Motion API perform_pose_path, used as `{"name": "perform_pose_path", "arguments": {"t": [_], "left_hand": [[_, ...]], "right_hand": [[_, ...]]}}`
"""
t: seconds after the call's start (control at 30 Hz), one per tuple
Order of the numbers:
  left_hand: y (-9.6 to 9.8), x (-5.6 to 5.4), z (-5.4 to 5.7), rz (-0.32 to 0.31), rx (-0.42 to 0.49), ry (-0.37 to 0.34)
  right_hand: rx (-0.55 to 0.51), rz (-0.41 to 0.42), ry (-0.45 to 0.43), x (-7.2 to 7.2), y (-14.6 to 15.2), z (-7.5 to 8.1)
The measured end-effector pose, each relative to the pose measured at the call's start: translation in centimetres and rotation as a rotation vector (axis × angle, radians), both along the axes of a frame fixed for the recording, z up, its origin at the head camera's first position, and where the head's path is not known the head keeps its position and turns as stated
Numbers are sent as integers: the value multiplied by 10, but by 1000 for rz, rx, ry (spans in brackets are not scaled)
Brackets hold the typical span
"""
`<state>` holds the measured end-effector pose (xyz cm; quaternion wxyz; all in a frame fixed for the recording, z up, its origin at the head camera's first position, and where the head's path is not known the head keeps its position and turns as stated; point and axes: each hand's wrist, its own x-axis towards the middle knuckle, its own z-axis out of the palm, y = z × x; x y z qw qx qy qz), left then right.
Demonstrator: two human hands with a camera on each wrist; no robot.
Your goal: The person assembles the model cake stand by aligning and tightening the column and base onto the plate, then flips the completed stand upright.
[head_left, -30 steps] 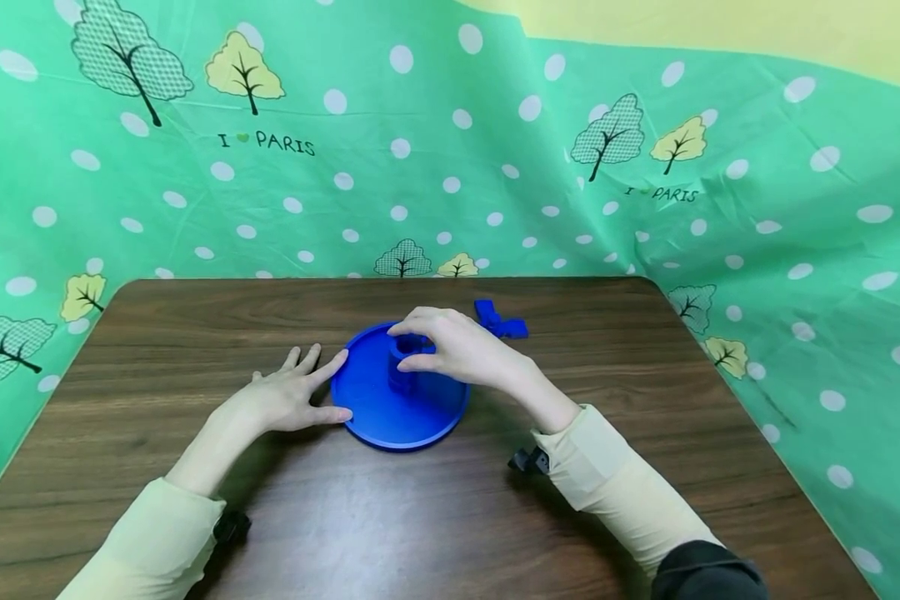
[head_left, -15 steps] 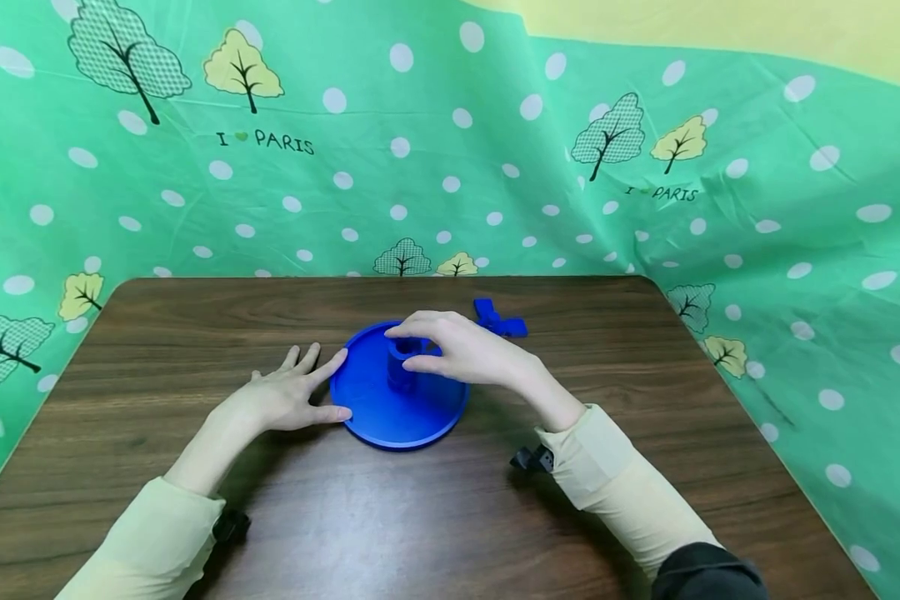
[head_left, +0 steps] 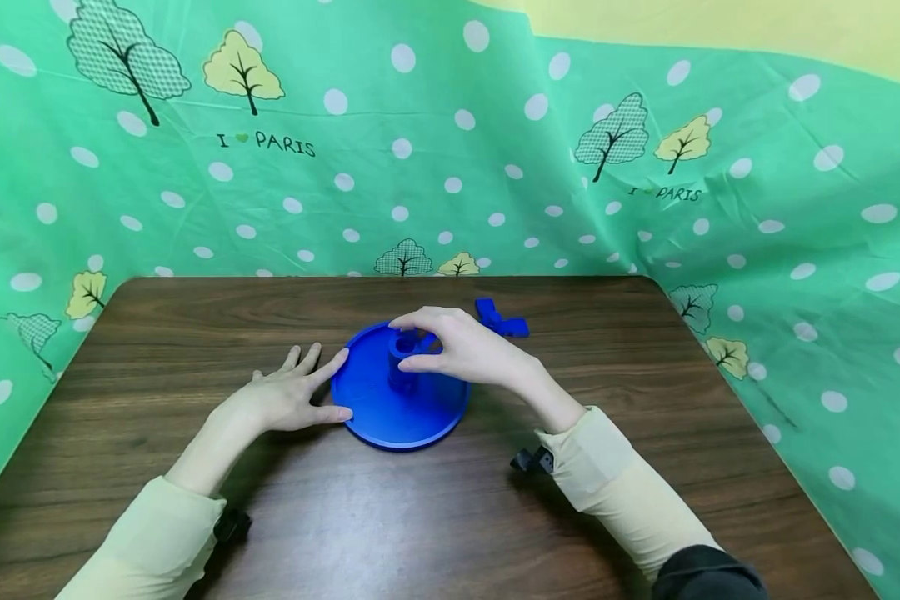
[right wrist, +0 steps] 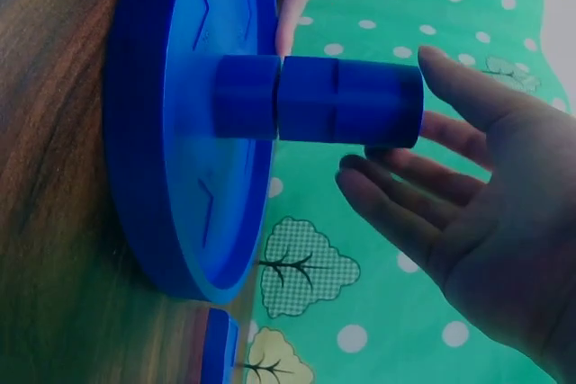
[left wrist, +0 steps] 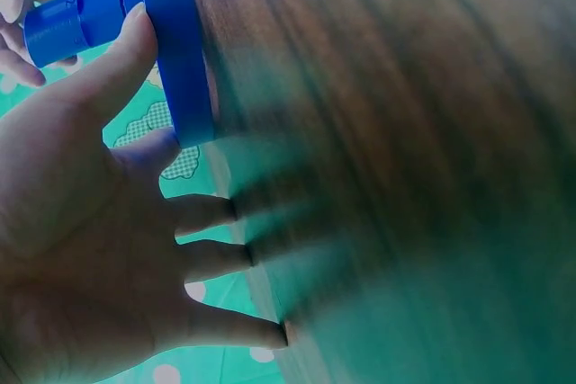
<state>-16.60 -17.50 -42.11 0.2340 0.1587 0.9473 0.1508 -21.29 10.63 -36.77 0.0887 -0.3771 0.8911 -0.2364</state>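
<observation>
A round blue disc [head_left: 375, 408] with a raised rim lies on the table, and a short upright blue tube [head_left: 403, 372] stands at its middle. Seams show along the tube [right wrist: 351, 101] in the right wrist view. My right hand [head_left: 472, 350] is curled loosely round the tube's top, thumb in front and index finger behind. Its other fingers are bent beside the tube. My left hand [head_left: 285, 396] spreads its straight fingers at the disc's left side. Thumb and index finger touch the rim [left wrist: 175, 51]; the other fingertips rest on the table.
Behind and right of the disc lies a blue piece with flat arms [head_left: 501, 323]. The table [head_left: 330, 517] is dark wood. A green dotted cloth [head_left: 450, 183] hangs beyond its back edge and at the sides.
My right thumb and index finger have shifted slightly round the tube's top, and more of its hollow end now shows. Left hand, disc and the other blue piece stay put.
</observation>
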Motion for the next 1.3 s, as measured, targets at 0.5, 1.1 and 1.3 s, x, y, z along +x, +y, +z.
{"name": "perform_pose_path", "arguments": {"t": [0.5,1.1,1.3], "left_hand": [[-2,3,2,8,-11,-5],[0,2,2,5,-16,-5],[2,3,3,4,-12,-11]], "right_hand": [[0,-36,30,1,-4,-3],[30,-12,35,3,-4,-8],[-10,19,-2,2,1,-10]]}}
